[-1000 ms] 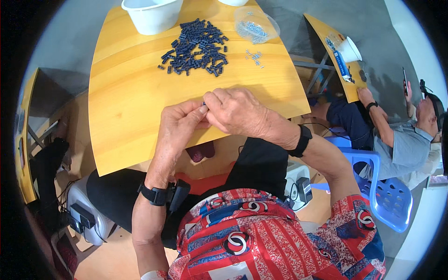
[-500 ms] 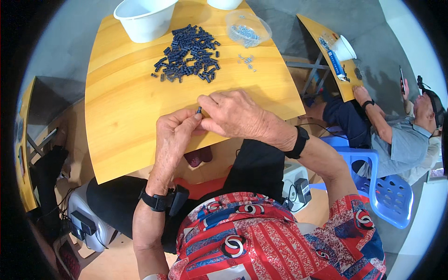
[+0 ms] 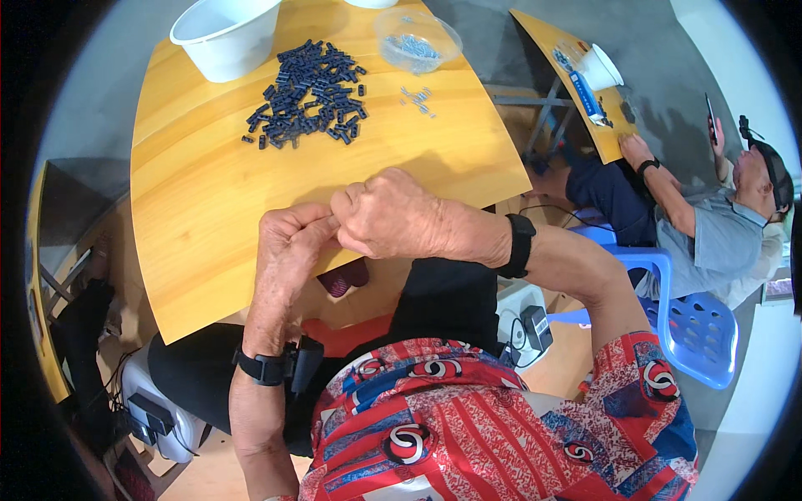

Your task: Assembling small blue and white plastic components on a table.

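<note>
Close to the table's near edge, my two hands meet with fingertips together. My left hand [image 3: 288,246] is closed in a pinch; the small black plastic part it held half a second ago is now covered by fingers. Curled over those fingertips is my right hand [image 3: 388,219], also closed, and whatever lies under it cannot be seen. Beyond the hands lies a heap of small black plastic parts [image 3: 309,96]. To its right are several small silvery metal pieces [image 3: 417,101], loose on the wood, with more inside a clear round tub [image 3: 449,46].
A white bucket [image 3: 225,46] stands at the table's far left, with part of another white container [image 3: 372,2] behind. The yellow wooden table [image 3: 192,250] ends just before my lap. On the right, a person [image 3: 710,217] sits at another table, near a blue plastic chair [image 3: 697,338].
My right hand has closed over my left fingertips, covering the black part that showed between them. The whole view has shifted slightly, so the table appears further left.
</note>
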A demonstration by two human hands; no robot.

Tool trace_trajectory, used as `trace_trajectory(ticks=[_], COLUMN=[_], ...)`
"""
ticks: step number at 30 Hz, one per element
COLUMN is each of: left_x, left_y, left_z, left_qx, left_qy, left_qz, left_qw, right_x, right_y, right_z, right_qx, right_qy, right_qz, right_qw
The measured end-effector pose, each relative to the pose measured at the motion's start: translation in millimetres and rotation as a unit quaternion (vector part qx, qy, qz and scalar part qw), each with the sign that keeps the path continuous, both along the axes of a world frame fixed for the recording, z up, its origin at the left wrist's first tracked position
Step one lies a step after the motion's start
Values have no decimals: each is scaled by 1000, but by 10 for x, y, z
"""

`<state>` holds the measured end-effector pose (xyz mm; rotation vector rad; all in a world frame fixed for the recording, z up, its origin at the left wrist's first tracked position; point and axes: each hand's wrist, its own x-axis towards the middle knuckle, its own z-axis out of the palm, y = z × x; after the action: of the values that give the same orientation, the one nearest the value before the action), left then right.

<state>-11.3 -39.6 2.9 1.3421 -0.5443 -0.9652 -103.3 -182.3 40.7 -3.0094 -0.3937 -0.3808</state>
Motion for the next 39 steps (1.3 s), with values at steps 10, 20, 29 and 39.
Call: trace_trajectory(ticks=[10, 20, 29, 39], left_x=[21, -32, -8, 5], left_y=[-17, -72, 29, 3], left_z=[1, 5, -20, -2], left_qx=[22, 34, -24, -10], left_qy=[-45, -59, -48, -60], left_qz=[-14, -17, -13, 5], left_qw=[999, 998, 998, 998], right_x=[-66, -286, -1077, -1628], right_y=[70, 97, -888, -2797], right_z=[-30, -17, 299, -1047], right_qx=[-52, 126, 472, 167], right_qy=[3, -48, -220, 12], right_qz=[-3, -114, -322, -541], right_qw=[999, 984, 791, 824])
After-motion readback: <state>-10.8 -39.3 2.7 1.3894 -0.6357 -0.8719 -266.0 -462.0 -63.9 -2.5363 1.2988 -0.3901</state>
